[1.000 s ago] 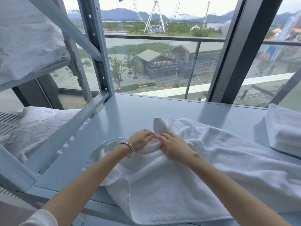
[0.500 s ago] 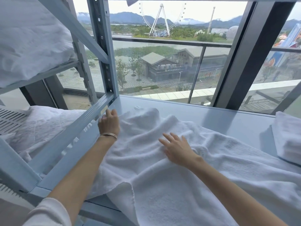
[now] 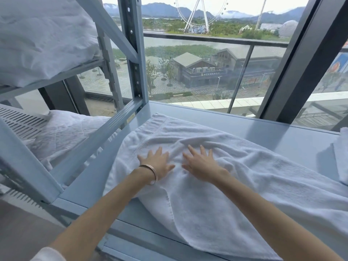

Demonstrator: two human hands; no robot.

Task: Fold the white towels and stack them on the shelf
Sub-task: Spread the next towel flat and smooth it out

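A large white towel [image 3: 216, 189] lies spread and wrinkled across the pale blue shelf board [image 3: 273, 136], its near edge hanging over the front. My left hand [image 3: 156, 162], with a bangle on the wrist, lies flat on the towel's left part, fingers straight and spread. My right hand [image 3: 201, 162] presses flat on the towel just to the right of it, fingers also straight. A folded white towel [image 3: 341, 155] sits at the shelf's far right edge, partly cut off by the frame.
The blue metal rack post [image 3: 135, 53] and side rail [image 3: 105, 132] stand to the left. White linen [image 3: 62, 132] lies on the neighbouring shelf, and more linen [image 3: 43, 34] above it. A glass window wall [image 3: 207, 72] runs behind the shelf.
Both hands let go of the pinched towel corner. The towel's left end was pulled out toward the rack post, and both hands now lie flat side by side on it.
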